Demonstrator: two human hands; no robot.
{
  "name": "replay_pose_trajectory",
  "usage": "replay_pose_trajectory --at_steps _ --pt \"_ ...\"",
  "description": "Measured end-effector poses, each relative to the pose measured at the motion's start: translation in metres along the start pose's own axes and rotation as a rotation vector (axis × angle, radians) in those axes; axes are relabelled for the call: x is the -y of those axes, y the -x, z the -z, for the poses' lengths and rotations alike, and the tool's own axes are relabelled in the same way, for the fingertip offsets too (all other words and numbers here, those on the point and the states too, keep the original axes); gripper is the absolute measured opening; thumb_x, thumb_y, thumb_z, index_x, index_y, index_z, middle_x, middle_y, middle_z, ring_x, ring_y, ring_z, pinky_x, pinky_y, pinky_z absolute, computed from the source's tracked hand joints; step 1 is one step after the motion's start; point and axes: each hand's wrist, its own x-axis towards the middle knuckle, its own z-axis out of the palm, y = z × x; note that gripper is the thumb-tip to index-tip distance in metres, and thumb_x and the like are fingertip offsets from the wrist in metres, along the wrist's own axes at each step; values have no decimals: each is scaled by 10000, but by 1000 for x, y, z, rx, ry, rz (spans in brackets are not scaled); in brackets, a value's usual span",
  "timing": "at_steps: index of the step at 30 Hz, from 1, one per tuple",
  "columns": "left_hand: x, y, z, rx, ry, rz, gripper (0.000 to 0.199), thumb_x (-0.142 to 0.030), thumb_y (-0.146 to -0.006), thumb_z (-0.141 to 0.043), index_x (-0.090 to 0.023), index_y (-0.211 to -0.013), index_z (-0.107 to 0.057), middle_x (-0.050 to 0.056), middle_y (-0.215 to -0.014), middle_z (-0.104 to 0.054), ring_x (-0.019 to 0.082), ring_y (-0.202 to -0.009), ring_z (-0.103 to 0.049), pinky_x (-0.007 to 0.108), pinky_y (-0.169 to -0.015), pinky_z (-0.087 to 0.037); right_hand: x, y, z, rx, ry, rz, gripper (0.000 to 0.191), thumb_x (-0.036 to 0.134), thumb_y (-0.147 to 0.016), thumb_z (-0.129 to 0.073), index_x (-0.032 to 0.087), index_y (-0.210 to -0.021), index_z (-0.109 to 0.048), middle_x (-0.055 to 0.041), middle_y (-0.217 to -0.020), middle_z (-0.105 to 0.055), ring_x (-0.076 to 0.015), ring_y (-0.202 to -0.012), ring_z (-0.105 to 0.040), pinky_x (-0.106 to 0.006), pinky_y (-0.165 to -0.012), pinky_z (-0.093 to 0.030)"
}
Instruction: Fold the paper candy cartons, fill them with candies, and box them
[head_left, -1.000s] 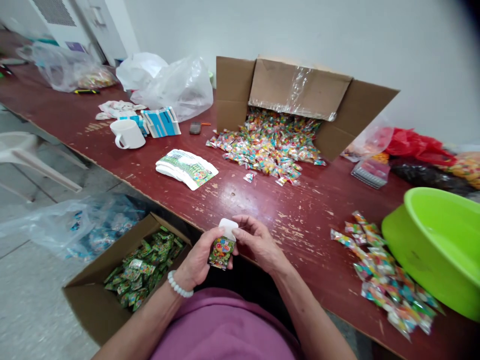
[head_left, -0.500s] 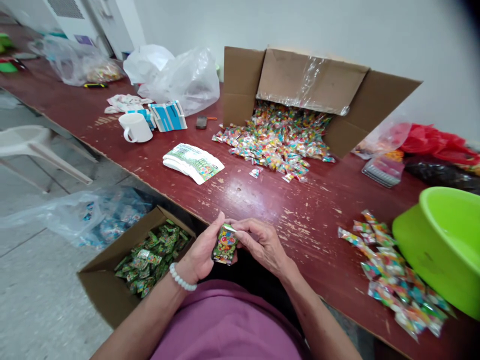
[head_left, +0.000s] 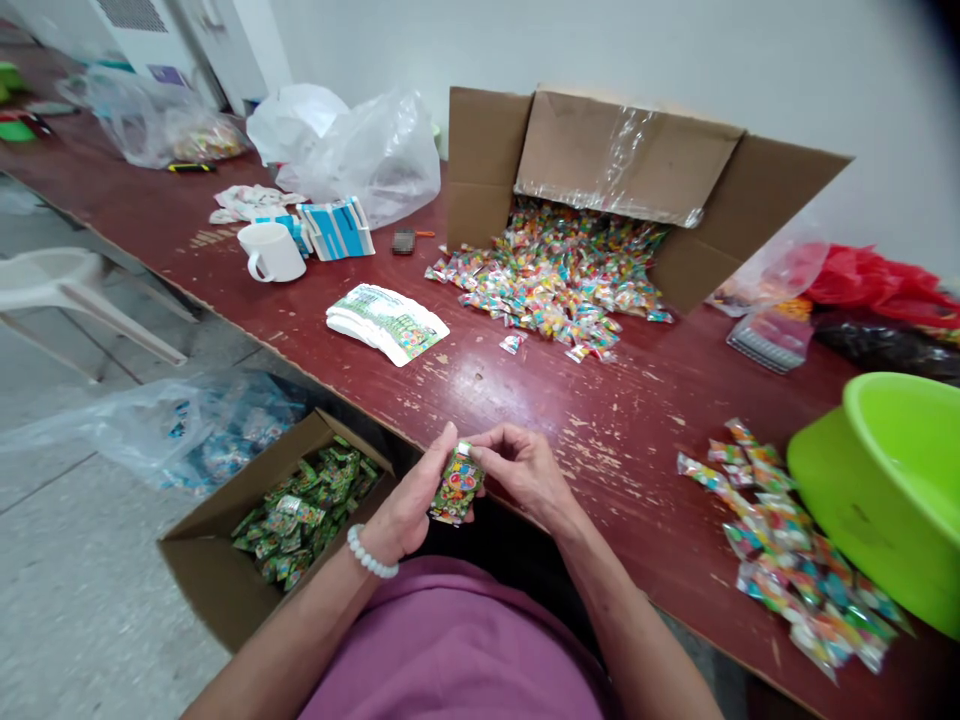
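Observation:
Just off the table's front edge, my left hand [head_left: 409,505] holds a small green packet [head_left: 457,485] with a colourful print, its fingers wrapped behind it. My right hand [head_left: 521,468] pinches the packet's top edge, where a pale strip shows between thumb and forefinger. Below and to the left stands an open cardboard box [head_left: 217,540] holding many similar green packets [head_left: 307,510]. On the table ahead lies a stack of white and green printed pouches [head_left: 388,322]. Beyond it, small wrapped candies [head_left: 562,270] spill from a tipped cardboard box [head_left: 630,150].
On the right, a lime green basin [head_left: 885,500] stands beside a pile of clear candy strips [head_left: 795,560]. A white mug [head_left: 271,252], a blue-striped carton [head_left: 335,230] and plastic bags [head_left: 360,150] sit at the back left. A white stool [head_left: 67,280] is on the floor.
The packet has tilted slightly and shifted a little to the right and up in my left hand. My right-hand fingers have drawn together at its top corner.

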Motion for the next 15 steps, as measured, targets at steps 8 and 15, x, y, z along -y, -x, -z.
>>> replay_pose_trajectory --at_steps 8,15 --pt "-1 -6 1 34 212 110 263 -397 -891 -598 -148 -939 -668 11 -639 -636 132 -398 -569 248 -364 -486 -6 14 -8 58 418 319 296 294 -797 -775 234 -1056 -645 -64 -1134 -663 -210 -995 -630 -350 -856 -523" --pt "-21 27 72 -327 -353 -238 549 -641 -883 -501 -189 -1153 -654 63 -849 -718 205 -708 -690 303 -630 -552 -14 -4 5 -137 396 166 613 389 -792 -741 219 -1320 -481 -42 -993 -639 -179 -798 -615 -335 -754 -521"
